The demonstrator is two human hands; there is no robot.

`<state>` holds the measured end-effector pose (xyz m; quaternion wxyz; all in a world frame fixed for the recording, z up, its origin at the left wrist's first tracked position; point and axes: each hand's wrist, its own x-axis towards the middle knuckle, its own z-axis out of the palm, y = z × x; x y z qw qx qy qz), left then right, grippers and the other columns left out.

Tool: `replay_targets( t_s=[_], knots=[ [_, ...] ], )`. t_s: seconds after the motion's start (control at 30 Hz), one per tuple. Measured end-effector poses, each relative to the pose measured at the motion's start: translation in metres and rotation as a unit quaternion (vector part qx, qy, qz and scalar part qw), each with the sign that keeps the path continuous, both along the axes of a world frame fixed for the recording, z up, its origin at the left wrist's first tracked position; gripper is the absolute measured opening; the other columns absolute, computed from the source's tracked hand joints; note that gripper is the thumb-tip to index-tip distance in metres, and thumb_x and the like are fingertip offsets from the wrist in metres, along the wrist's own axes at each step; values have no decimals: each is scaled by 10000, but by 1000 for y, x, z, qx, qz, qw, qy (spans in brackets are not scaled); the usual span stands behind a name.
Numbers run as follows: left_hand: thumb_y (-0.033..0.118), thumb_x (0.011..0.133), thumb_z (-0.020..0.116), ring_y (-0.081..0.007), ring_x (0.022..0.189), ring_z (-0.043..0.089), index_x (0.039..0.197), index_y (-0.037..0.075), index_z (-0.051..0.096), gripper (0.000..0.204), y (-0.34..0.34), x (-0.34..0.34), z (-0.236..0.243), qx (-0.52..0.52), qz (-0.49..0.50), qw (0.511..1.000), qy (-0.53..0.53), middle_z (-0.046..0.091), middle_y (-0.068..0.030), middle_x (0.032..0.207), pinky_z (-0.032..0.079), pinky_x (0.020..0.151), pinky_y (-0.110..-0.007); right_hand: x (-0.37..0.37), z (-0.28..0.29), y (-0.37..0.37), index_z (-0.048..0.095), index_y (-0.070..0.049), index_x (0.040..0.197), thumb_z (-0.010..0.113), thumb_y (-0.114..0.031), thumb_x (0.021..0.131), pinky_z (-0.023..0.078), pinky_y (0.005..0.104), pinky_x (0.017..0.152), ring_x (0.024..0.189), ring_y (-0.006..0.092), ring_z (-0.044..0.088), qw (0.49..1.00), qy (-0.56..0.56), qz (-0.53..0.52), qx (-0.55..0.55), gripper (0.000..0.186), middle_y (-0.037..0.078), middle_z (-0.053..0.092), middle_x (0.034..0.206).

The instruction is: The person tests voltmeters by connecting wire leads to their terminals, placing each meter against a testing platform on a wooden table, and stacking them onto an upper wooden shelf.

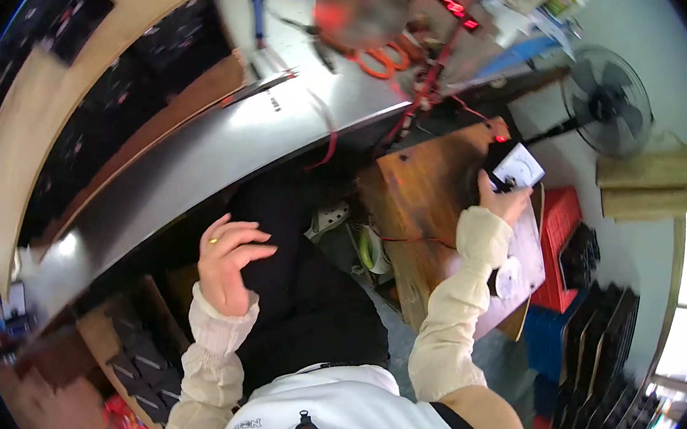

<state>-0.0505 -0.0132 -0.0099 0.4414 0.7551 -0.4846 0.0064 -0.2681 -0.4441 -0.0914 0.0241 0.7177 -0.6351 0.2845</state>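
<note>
My right hand (500, 200) reaches out over a wooden stand and has its fingers closed about the lower edge of an analog panel meter (522, 167). The meter has a white dial face and a black body. Part of its lower side is covered by my fingers. My left hand (233, 260) hovers over my dark-clad lap, its fingers loosely bent and apart, with nothing in it. A ring shows on one of its fingers. Both forearms wear cream sleeves.
A metal workbench (176, 149) carries orange-handled scissors (381, 59), a blue-handled tool (257, 16) and a red digital display (457, 9). The wooden stand (420, 189) is at the right. Beyond it are a fan (607, 99), a red crate (556, 252) and stacked black trays (599, 347).
</note>
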Motion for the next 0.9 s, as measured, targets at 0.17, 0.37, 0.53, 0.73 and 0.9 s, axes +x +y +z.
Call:
replay_targets(
  t_s=[0.17,0.37,0.53,0.73,0.9],
  knots=[
    [113,955,493,-377,1186,570,1439,-32,455,506,-5,-15,-2,-4,84,992,89,541,-256,1319,405,1081,-436,2,20,2,382,139,1406,882,-564,607,408,475,1087,1270,413,511,995,-57,26,76,1176,320,514,1359],
    [61,817,747,-411,1277,505,1471,-20,392,748,4,-19,-1,-35,130,990,33,460,-255,1424,419,1073,-445,41,20,89,308,97,1490,922,-378,641,340,390,1155,1356,342,457,964,-201,149,-84,1150,308,451,1449],
    [148,790,804,-445,1404,378,1519,-10,325,887,19,-6,20,-28,148,988,-33,347,-279,1527,338,1141,-491,145,104,269,217,146,1497,905,-230,647,421,422,1062,1253,388,539,830,-177,527,52,1156,336,502,1367],
    [3,659,861,-271,1338,466,1542,58,253,1074,31,68,18,-78,160,976,124,421,-166,1455,391,1108,-407,199,99,306,192,164,1481,903,-244,635,426,490,1021,1220,489,527,714,-165,675,91,1178,355,441,1416],
    [116,675,874,-280,1318,467,1541,91,243,1072,45,92,23,-43,137,984,104,430,-165,1444,356,1121,-400,181,96,300,463,40,1423,818,-44,758,478,399,972,1153,361,587,748,-209,617,131,759,242,557,1315]
  ],
)
